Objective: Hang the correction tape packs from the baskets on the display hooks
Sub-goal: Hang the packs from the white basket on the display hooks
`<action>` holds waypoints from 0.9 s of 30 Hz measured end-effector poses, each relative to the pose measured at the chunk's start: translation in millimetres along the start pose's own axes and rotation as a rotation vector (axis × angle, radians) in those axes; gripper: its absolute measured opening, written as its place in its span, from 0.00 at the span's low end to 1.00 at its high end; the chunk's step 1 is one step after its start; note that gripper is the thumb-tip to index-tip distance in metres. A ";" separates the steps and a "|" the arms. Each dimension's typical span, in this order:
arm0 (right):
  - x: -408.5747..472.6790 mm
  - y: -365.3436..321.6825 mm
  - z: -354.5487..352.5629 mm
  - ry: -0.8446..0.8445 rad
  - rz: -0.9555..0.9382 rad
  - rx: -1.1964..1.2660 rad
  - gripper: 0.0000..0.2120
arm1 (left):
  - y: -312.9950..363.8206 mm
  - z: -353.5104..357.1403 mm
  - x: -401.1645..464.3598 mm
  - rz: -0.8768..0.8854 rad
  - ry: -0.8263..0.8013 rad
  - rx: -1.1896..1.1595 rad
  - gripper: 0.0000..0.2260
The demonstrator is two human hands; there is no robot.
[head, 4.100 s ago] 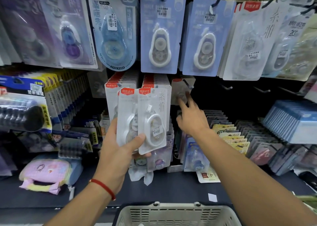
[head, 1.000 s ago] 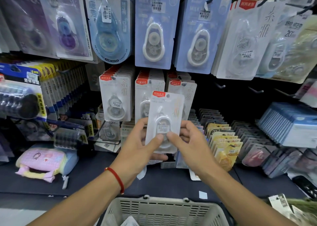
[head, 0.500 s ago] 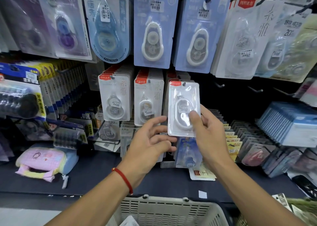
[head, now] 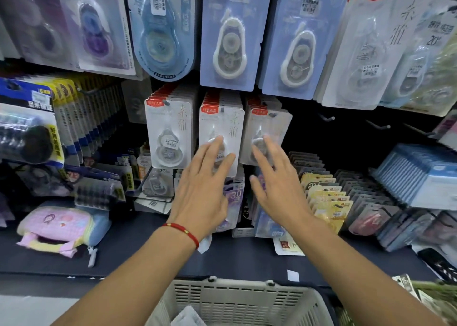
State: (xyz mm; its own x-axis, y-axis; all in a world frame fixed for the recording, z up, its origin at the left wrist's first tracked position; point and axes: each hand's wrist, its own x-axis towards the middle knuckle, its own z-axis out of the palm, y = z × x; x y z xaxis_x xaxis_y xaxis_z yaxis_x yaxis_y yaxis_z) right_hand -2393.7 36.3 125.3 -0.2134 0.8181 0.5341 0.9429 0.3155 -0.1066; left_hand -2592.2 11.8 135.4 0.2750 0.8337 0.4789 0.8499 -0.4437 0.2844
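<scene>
Three rows of white correction tape packs with red top labels hang on hooks at mid-height: a left row, a middle row and a right row. My left hand, with a red string at the wrist, reaches up with straight fingers in front of the middle row and holds nothing. Beside it my right hand is spread in front of the right row, fingertips at its front pack, also holding nothing. A grey slotted basket sits below my arms with a white pack showing inside.
Larger blue and purple tape packs hang on the top row. Bare hooks stick out right of the white rows. The dark shelf carries a pink pouch, yellow packs and blue stacks.
The pack my right hand held up half a second ago now hangs at the front of the right row. Both hands have let go and are spread flat before the rows.
</scene>
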 end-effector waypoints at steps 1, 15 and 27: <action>9.8 -1.5 4.3 0.002 0.016 -0.026 0.30 | 0.1 -0.3 -0.3 -0.001 -0.007 0.014 0.39; 110.3 26.1 33.9 -0.266 0.175 -0.064 0.47 | -15.6 -0.5 -1.0 0.062 -0.034 0.010 0.38; -16.2 26.6 30.5 -0.128 0.192 0.307 0.12 | -43.3 2.0 -46.1 0.216 -0.301 0.115 0.24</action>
State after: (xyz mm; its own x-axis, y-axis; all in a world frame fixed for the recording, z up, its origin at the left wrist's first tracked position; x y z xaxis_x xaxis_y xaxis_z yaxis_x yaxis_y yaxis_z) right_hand -2373.0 46.1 88.2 -0.0889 0.9235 0.3731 0.8527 0.2642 -0.4508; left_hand -2640.7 -6.7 99.4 0.5585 0.7918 0.2472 0.7980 -0.5942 0.1005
